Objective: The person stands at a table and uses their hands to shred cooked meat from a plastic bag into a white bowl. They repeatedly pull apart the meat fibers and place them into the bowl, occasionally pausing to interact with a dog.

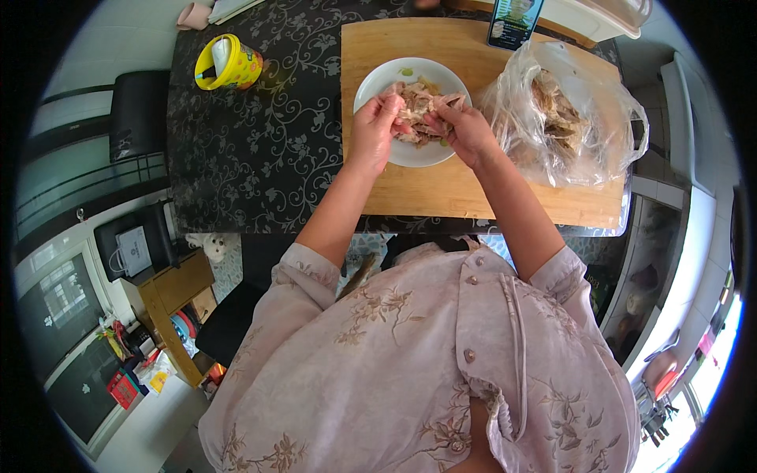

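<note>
Over a white bowl (pixel 378 77) with green fruit prints, my left hand (pixel 378 127) pinches a piece of pale pink meat between thumb and fingers. My right hand (pixel 464 130) grips meat at the bowl's right side. Shredded cooked meat (pixel 421 97) lies in the bowl beneath both hands. The bowl rests on a wooden board (pixel 426 192). To the right of it, a clear plastic bag (pixel 520 142) stands with its mouth open, and brownish meat or bones (pixel 556 109) show inside. Whether both hands hold one same piece cannot be told.
The board lies on a black patterned table (pixel 254 148). A phone (pixel 514 20) stands upright at the board's far edge, beside a white plastic container (pixel 585 18). A yellow tub (pixel 230 62) holds small items at the left. A white dog (pixel 213 245) is on the floor beyond the near edge.
</note>
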Available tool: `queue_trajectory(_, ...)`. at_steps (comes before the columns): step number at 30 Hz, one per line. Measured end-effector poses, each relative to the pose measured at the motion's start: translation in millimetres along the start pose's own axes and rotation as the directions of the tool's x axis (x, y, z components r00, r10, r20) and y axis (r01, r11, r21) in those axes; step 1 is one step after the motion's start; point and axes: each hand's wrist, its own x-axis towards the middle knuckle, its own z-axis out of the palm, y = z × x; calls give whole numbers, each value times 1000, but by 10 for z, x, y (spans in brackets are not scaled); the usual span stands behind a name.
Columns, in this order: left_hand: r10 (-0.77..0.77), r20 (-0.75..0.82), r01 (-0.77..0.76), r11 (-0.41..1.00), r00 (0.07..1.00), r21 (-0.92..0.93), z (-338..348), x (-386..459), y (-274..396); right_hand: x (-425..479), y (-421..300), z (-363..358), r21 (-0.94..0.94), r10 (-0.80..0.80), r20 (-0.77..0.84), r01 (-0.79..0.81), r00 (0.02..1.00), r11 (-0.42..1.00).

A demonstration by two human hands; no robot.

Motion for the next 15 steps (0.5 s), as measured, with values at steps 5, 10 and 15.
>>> queue_trajectory(5,63,-22,-59,989,998,136,-84,-76,176,1,-59,-105,-87,-43,-69,37,997,995)
queue_trajectory(10,101,118,-156,640,988,753,-114,-26,46,-52,-75,-76,-162,-34,-39,27,999,986)
queue_trajectory(15,110,151,-185,705,982,684,61,-22,-44,-80,-39,-24,-211,-42,3,42,999,977)
